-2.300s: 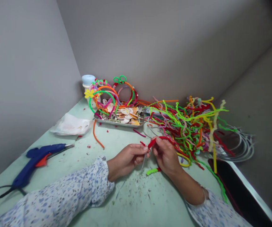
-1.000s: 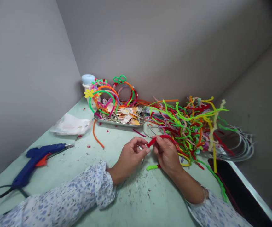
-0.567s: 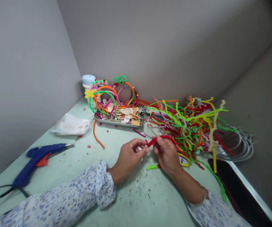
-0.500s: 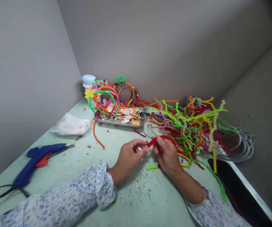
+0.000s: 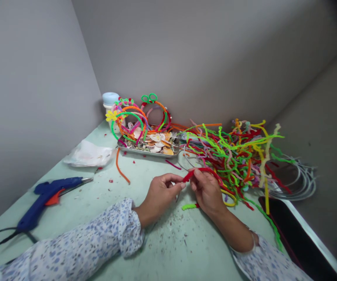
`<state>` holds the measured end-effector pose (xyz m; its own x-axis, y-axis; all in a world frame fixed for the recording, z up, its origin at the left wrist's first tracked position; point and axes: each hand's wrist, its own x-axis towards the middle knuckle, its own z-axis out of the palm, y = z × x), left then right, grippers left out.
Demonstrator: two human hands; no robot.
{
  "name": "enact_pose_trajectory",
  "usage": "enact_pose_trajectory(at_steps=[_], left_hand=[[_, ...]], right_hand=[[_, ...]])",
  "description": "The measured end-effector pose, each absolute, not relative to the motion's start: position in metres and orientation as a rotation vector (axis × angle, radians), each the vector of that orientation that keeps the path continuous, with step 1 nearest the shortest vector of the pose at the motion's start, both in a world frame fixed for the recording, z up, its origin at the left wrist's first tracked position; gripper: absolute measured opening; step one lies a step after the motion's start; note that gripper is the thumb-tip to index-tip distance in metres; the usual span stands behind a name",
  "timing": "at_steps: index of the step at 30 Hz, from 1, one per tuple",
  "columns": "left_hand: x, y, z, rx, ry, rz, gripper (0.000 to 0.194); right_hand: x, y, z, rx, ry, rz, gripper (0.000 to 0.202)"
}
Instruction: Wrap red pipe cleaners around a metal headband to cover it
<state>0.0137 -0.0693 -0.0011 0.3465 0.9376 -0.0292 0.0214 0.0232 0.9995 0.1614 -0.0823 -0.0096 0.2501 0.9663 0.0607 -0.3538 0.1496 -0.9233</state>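
Two bare hands meet at a red chenille-wrapped band (image 5: pixel 207 170) over a pale green tabletop (image 5: pixel 174 257); the right hand (image 5: pixel 208 193) grips it near one end, and the left hand (image 5: pixel 161 196) appears to pinch its tip. The loose red stub that poked past the left fingertips moments ago no longer shows, suggesting it has been wound in. A blue glue gun (image 5: pixel 39 201) lies at left, pipe cleaners (image 5: pixel 229 152) heaped at right. No brand, label or writing is legible.
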Motion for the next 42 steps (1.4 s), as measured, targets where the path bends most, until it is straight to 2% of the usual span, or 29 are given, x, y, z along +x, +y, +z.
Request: enact_pose_trajectory(at_steps=[11, 42], left_hand=[[0.0125, -0.0706, 0.0046, 1.337, 0.855, 0.861, 0.020], [0.0095, -0.0612, 0.0008, 1.018, 0.516, 0.562, 0.020]], right_hand=[[0.1613, -0.0820, -0.0109, -0.975, -0.858, 1.092, 0.025], [0.1648, -0.0828, -0.0149, -0.916, -0.798, 1.214, 0.023]])
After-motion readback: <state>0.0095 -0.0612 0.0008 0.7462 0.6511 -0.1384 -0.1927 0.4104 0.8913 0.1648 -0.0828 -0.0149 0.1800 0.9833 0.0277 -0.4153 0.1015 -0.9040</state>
